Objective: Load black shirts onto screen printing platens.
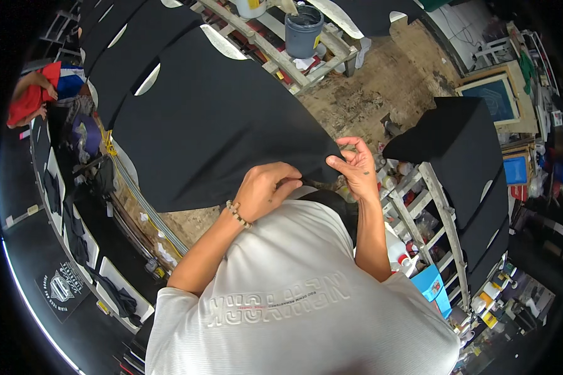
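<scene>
Black fabric (206,117) is spread out in front of me, its near edge reaching my waist. My left hand (268,190), with a beaded bracelet at the wrist, has thumb and fingertips pinched together at this near edge. At the fabric's right corner, my right hand (355,166) has the edge between thumb and index finger, the other fingers loosely curled. Pale, rounded pieces (223,42) show along the sides of the black fabric. More black fabric (455,140) lies over a wooden rack to the right.
A dark bucket (304,33) stands on a wooden frame (272,51) ahead. At right are a slatted wooden rack (438,211), bottles, a blue box (431,286) and a framed screen (490,98). Another person in red (35,93) is at far left. Pipes (145,201) run along the left floor.
</scene>
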`<state>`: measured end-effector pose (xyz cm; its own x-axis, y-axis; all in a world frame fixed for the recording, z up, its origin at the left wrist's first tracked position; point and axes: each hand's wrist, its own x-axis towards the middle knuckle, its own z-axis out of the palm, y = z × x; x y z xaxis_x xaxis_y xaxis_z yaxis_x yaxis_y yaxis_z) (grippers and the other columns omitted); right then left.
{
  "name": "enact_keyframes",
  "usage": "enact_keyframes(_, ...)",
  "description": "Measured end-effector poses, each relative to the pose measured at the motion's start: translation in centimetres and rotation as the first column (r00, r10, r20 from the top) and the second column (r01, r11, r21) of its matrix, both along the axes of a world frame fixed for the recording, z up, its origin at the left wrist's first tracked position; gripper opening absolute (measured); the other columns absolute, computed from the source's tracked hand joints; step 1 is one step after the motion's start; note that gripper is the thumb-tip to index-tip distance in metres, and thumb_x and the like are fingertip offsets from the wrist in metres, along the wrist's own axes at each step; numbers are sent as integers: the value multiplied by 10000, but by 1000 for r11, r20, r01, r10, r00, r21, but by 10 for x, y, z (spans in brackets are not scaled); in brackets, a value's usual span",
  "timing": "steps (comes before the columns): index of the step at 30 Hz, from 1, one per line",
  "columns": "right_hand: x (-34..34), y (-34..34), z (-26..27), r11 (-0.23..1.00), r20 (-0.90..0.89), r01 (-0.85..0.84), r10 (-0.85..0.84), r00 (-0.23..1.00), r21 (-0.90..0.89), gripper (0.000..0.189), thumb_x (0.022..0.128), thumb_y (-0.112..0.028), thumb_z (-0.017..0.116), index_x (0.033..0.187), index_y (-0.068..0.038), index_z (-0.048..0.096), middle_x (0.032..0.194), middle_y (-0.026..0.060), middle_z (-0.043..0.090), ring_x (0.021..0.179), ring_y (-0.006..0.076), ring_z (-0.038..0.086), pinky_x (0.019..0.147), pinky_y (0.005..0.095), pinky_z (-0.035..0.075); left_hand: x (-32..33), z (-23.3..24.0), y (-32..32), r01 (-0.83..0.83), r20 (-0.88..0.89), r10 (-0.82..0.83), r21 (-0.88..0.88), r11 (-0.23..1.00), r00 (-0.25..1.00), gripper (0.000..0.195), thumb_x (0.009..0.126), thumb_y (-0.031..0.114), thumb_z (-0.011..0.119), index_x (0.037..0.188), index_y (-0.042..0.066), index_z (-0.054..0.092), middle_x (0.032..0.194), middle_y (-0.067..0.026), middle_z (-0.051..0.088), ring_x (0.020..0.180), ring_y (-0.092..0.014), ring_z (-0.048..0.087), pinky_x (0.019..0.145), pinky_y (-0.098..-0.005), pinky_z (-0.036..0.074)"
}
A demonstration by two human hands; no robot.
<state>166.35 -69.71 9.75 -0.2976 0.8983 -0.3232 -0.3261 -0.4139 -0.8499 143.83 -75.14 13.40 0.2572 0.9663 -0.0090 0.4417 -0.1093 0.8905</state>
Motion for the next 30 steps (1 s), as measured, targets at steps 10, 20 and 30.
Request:
enact_keyframes(10,-61,-4,33,789,597,-429,99,796,439,407,797,-57,714,1166,-64,541,1019,148,699,959,341,685,741,401,547,-17,-10,42,-211,270,498,-670,712,824,255,871,246,736,870,22,613,724,-18,619,554,-88,607,467,-213,471)
enact_keyframes(20,-112,-31,25,484,679,-674,202,706,558,263,838,-42,648,1097,-40,601,958,159,665,869,350,641,761,421,520,-86,-34,-3,-251,424,713,-732,633,558,195,853,-38,670,1028,2,595,885,-80,694,758,-117,677,608,-246,569)
enact_keyframes(30,-128,-47,29,373,679,-698,205,705,611,286,819,7,554,1088,29,647,942,186,688,815,323,662,745,407,526,-98,-44,-30,-328,518,774,-707,627,363,163,854,-50,674,992,13,614,853,-70,709,659,-87,666,541,-184,556)
